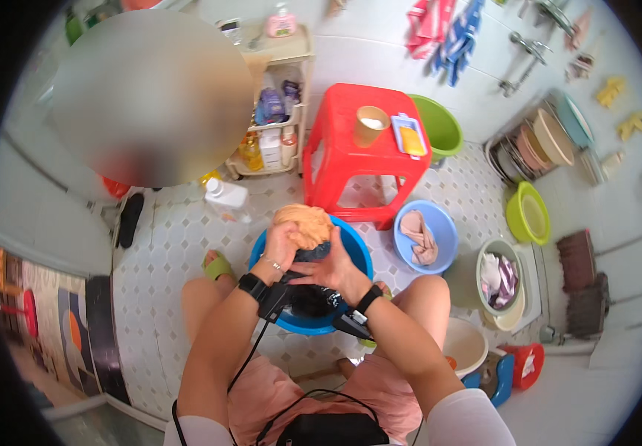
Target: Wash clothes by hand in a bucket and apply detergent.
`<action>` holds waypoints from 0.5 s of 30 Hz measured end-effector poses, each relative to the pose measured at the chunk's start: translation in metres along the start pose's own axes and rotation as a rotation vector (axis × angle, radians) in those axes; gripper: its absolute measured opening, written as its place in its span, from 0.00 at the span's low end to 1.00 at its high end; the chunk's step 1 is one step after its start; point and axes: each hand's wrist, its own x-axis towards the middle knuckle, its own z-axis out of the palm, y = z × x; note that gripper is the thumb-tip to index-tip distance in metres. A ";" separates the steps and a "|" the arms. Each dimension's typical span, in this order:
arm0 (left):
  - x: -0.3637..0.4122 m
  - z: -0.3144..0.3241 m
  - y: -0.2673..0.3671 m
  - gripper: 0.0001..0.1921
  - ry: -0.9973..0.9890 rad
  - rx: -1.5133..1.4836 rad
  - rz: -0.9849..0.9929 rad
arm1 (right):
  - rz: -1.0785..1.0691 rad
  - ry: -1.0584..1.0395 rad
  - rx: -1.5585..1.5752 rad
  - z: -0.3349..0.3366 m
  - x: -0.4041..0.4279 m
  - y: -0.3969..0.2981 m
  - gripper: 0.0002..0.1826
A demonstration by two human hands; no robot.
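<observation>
A bunched orange cloth (303,223) is raised over a blue plastic basin (364,245) on the tiled floor. My left hand (279,245) grips its lower left side. Beside the cloth's lower right edge is my right hand (335,267), fingers spread and pointing left; whether it touches the cloth is unclear. Dark wet fabric (309,301) lies in the basin below both hands. To the right, a light blue basin (448,237) holds a pinkish cloth (420,237).
Ahead stands a red plastic stool (348,100) with a tan cup (370,134) and a soap dish (401,125). A white bottle (229,199) is on the floor at left. A bucket with clothes (483,304) stands at right. A black cable (251,351) runs along my left arm.
</observation>
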 end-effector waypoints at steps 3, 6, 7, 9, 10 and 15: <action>-0.018 0.030 0.016 0.28 -0.001 0.027 0.050 | -0.135 -0.398 0.052 -0.004 0.009 -0.004 0.39; -0.018 0.027 0.016 0.32 -0.138 0.113 -0.027 | -0.184 -0.476 0.082 -0.007 0.022 -0.015 0.29; -0.017 0.019 0.017 0.33 -0.213 0.151 -0.051 | -0.182 -0.485 0.090 -0.004 0.020 -0.013 0.29; -0.014 0.007 0.017 0.32 -0.240 0.227 0.026 | -0.296 -0.414 -0.028 0.003 0.011 -0.007 0.23; -0.015 0.008 0.020 0.31 -0.271 0.293 0.104 | -0.290 -0.425 -0.021 0.004 0.006 -0.009 0.23; -0.014 0.018 0.019 0.22 -0.059 0.305 -0.001 | -0.324 -0.515 -0.495 -0.003 -0.003 -0.015 0.25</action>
